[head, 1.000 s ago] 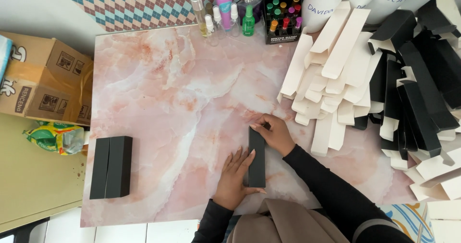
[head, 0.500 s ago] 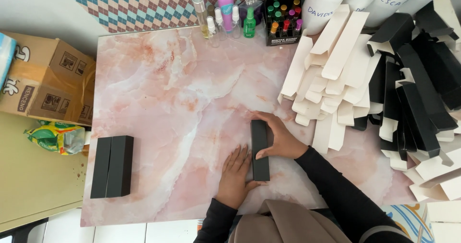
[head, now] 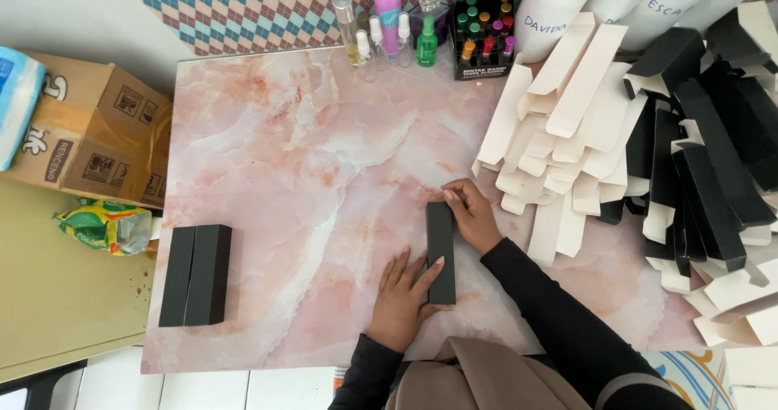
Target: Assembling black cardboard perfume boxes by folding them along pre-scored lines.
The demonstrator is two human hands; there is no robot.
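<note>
A long black box (head: 440, 248) lies lengthwise on the pink marble table (head: 300, 159), just in front of me. My left hand (head: 403, 295) presses flat against its near left side, fingers spread. My right hand (head: 471, 215) grips the far end of the box from the right. Two finished black boxes (head: 195, 275) lie side by side at the table's left edge.
A heap of flat cream and black box blanks (head: 648, 143) fills the right side. Small bottles (head: 389, 29) and a display box of vials (head: 482, 29) stand at the back. A cardboard carton (head: 93, 138) and a green packet (head: 105, 226) sit on the left.
The black box has been pushed a little away from me and squared up. My right hand moved with its far end, and my left hand shifted along its near side.
</note>
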